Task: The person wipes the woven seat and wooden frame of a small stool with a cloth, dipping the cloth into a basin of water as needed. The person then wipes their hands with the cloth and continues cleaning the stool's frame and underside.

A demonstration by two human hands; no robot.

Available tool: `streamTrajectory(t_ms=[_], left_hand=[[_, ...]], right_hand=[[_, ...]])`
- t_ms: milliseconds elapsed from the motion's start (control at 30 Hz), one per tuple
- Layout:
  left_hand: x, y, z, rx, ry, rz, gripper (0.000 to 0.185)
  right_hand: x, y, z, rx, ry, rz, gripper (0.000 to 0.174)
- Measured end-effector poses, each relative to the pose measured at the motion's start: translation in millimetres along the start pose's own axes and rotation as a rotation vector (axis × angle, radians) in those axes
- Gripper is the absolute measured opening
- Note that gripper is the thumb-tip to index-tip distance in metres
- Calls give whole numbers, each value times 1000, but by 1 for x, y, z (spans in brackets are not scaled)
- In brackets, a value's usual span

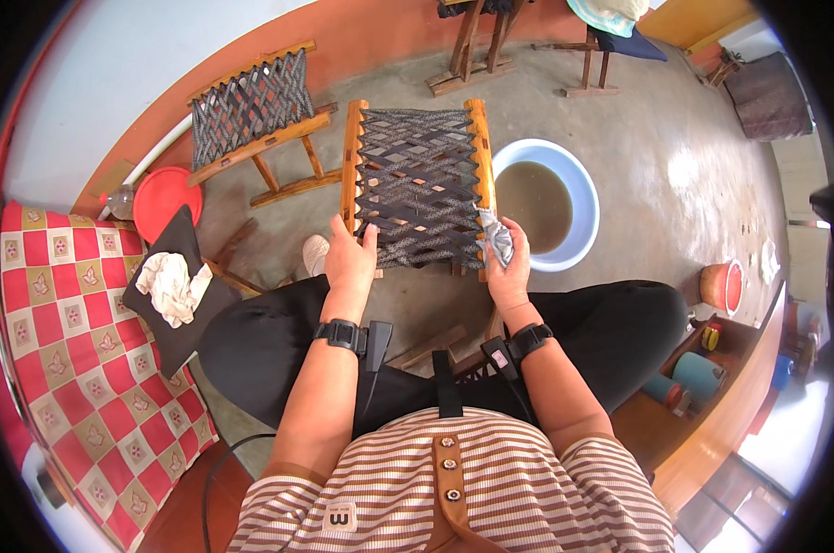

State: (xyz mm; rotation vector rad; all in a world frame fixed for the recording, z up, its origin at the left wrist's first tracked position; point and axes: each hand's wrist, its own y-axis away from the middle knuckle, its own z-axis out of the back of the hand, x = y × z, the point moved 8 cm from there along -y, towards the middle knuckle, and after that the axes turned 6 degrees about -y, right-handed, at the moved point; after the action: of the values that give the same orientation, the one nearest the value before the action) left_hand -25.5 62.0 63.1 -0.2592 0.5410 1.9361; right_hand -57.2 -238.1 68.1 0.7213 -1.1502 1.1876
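Note:
Before my knees stands a folding wooden stool with a seat of woven black and grey straps. My left hand grips the near end of its left wooden rail, thumb over the straps. In my right hand is a bunched grey cloth, pressed against the right wooden rail near its close end. Part of the cloth hides that rail and the strap ends. A light blue basin of murky water stands on the floor just right of the stool.
A second strapped stool leans at the upper left, near a red round lid. Left of me, a cream cloth lies on a dark cushion by a checked cover. An open drawer and an orange bucket are right.

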Motion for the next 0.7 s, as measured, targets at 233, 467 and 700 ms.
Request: streamTrajectory(t_ms=[233,467,700], left_hand=[[-3,2,0,-42,-31,26,58],[-1,1,-2,25,-79,76,66],[-3,1,-7,48,-64,134,65]], right_hand=[[-2,-65,-26,21,222,111,42],[-31,-190,-66,-10,185,-34,42],[-31,-249,-90,43,328,-175,44]])
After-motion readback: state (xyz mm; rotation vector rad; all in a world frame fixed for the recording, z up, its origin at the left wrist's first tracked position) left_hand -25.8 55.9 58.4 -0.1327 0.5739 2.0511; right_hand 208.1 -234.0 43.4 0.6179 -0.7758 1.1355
